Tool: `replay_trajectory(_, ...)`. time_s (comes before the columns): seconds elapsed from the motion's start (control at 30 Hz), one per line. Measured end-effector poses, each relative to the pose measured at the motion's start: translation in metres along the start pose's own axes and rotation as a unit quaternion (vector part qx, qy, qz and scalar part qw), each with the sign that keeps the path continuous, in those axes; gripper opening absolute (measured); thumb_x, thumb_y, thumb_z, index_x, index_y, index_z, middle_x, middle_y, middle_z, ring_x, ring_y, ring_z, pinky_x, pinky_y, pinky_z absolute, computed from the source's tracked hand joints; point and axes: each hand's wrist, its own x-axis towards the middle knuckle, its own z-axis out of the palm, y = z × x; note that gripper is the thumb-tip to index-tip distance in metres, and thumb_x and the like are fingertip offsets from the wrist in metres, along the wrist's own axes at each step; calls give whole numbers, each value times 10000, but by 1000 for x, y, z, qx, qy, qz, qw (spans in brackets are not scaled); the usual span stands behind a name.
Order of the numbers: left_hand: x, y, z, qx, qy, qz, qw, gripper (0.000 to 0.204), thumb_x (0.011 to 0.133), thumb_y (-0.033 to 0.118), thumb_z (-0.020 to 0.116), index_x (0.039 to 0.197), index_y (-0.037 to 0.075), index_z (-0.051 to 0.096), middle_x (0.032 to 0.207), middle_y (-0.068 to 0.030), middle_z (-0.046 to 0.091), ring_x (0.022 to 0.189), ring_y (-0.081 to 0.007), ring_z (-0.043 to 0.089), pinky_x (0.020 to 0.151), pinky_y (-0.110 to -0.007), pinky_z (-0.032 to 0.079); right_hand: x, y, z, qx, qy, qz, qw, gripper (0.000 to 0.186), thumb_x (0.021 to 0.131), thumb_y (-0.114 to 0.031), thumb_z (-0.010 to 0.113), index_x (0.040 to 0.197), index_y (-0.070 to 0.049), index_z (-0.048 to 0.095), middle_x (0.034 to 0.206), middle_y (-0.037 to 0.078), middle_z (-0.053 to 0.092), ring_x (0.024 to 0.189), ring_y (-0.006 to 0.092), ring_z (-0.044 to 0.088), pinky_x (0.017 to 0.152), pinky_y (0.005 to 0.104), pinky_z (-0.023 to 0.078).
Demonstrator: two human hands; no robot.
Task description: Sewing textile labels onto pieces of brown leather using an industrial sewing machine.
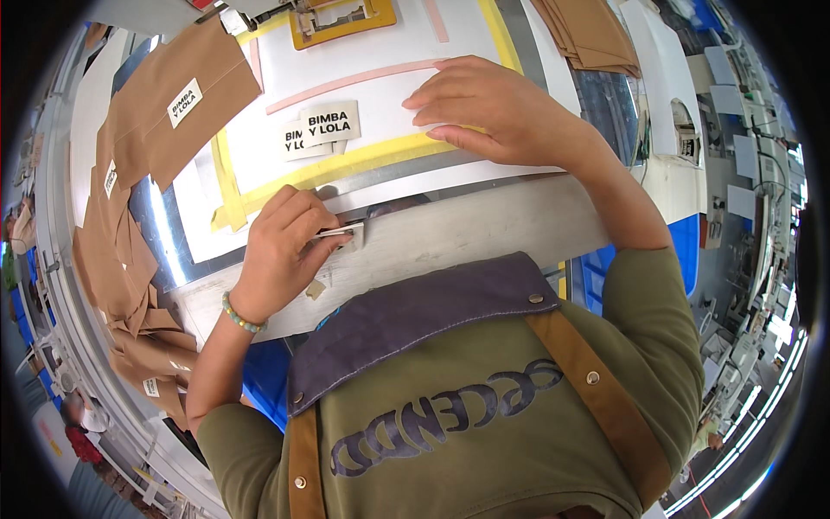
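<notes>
My left hand (285,245), with a beaded bracelet at the wrist, pinches small thin whitish pieces (347,232) at the front edge of the worktable. My right hand (471,111) is open, fingers spread and slightly curved, over the right part of a white board (393,91) framed with yellow tape (503,39); it holds nothing. Left of my right hand, a few cream printed labels (329,138) lie overlapping on the board. Behind them runs a curved pink strip (333,87). A yellow metal fixture (341,39) sits at the back.
Brown cut pieces (216,69), some with labels, are spread along the left. A brown stack (579,43) lies at the back right. Blue bins (680,251) sit below the table. Metal rails and other people at stations (82,432) show at the rims.
</notes>
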Motion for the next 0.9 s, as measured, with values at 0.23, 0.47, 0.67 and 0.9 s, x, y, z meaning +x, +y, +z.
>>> replay_trajectory(0.23,44,-13,-23,-98,75,-104,987,272,869,95,899,1066,5,734,938,-101,693,826,-214,650,743,-347,544,4,1,-13,18,19,25,999,210,1036,-182,710,1169,-32,773,1303,88,774,1245,344,672,1109,479,518)
replay_trajectory(0.47,77,-37,-42,-39,-1,-80,996,321,905,141,878,1196,34,797,1048,-101,771,876,-212,664,739,-333,554,-12,5,-18,16,9,74,997,217,1054,-224,703,1164,-60,792,1251,95,791,1205,296,704,1045,432,551)
replay_trajectory(0.67,90,-42,-48,-210,37,-143,967,204,1039,116,754,1183,-23,793,909,-13,759,772,-63,597,722,-260,511,-17,9,-17,72,28,104,992,225,1042,-151,703,1209,-22,782,1281,109,791,1205,316,722,1006,427,584)
replay_trajectory(0.9,103,-36,-65,-32,-7,-69,997,157,1042,68,706,1154,52,815,909,-28,725,741,-149,587,714,-312,506,-19,15,-17,72,30,95,992,230,1052,-171,693,1201,-21,782,1274,122,790,1196,321,721,1007,429,581)
